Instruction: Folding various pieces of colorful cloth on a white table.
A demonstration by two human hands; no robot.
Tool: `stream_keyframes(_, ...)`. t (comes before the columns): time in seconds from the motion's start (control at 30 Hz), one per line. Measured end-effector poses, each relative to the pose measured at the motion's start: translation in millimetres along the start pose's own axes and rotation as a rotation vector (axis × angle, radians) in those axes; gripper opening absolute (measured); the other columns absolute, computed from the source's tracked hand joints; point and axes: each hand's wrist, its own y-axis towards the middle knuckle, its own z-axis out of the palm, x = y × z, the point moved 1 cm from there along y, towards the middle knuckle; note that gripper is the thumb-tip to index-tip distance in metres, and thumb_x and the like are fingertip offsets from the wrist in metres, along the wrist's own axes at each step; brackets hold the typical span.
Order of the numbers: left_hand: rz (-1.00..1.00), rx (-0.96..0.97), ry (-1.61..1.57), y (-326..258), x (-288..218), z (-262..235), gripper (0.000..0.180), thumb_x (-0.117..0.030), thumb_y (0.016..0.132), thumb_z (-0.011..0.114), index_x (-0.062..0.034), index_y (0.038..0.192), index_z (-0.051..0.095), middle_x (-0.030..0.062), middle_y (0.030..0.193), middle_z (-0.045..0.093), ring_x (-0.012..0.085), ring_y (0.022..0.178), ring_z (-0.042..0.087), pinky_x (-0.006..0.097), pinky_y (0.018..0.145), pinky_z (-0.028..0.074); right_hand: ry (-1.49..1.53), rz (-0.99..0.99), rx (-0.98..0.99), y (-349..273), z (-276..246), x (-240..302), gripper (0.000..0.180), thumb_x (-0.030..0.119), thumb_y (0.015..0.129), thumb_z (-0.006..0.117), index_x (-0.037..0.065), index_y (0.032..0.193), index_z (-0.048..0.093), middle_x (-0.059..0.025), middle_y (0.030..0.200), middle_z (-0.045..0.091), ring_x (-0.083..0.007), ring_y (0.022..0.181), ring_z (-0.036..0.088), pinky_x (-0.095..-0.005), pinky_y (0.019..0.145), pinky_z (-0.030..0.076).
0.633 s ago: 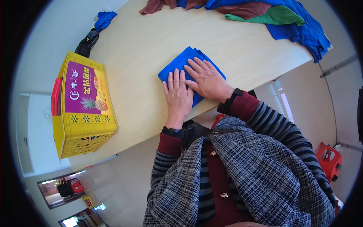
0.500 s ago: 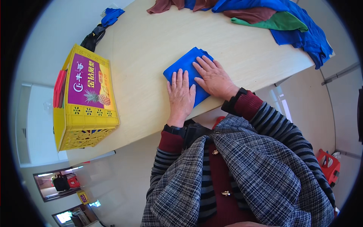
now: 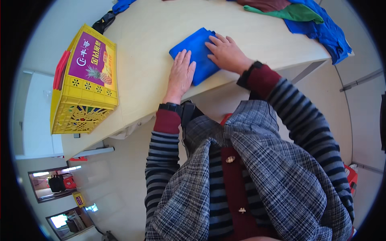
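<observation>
A folded blue cloth [image 3: 200,56], flat and roughly rectangular, lies on the pale table [image 3: 144,60] near its front edge. Along its left side rests my left hand [image 3: 181,75], fingers stretched out and close together on the edge of the fabric. My right hand [image 3: 227,52] touches the right side of the cloth, its fingers spread apart. Neither hand wraps round the fabric. The middle of the cloth shows between the two hands.
A yellow plastic crate [image 3: 82,116] with a purple pineapple label stands on the table at the left, red handles on its side. Loose blue, green [image 3: 289,13] and brown garments lie at the far right, partly over the edge. A black item [image 3: 103,22] sits behind the crate.
Both hands have moved off the cloth's middle toward its left and right sides, baring more of the blue fabric. My view has shifted, so the table sits higher in the picture.
</observation>
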Motion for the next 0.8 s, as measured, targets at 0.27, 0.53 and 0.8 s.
stream_keyframes(0.27,-0.069,-0.055,0.022,-42,-59,-3,0.046,-0.024,0.101,0.053,0.0040,0.137,0.053,0.0252,0.147,0.049,0.0410,0.138,0.043,0.046,0.117,0.034,0.418,0.083,0.061,-21,-4,33,0.049,0.029,0.097,0.057,0.002,0.137,0.056,-0.0192,0.144,0.054,-0.0374,0.139,0.044,-0.0503,0.115,0.034)
stream_keyframes(0.53,-0.069,0.146,0.123,12,-64,-35,0.046,-0.027,0.099,0.056,0.0011,0.136,0.054,0.0228,0.147,0.049,0.0373,0.138,0.045,0.047,0.116,0.033,0.144,0.209,-0.024,-16,5,27,0.058,0.037,0.099,0.054,0.001,0.143,0.049,-0.0226,0.151,0.045,-0.0407,0.144,0.037,-0.0533,0.118,0.028)
stream_keyframes(0.8,0.116,0.137,0.070,36,-5,20,0.056,-0.039,0.101,0.054,-0.0043,0.145,0.050,0.0212,0.153,0.043,0.0341,0.145,0.037,0.050,0.118,0.028,0.129,0.230,-0.062,-8,22,16,0.068,0.044,0.097,0.055,0.001,0.148,0.044,-0.0246,0.157,0.037,-0.0426,0.148,0.029,-0.0554,0.121,0.021)
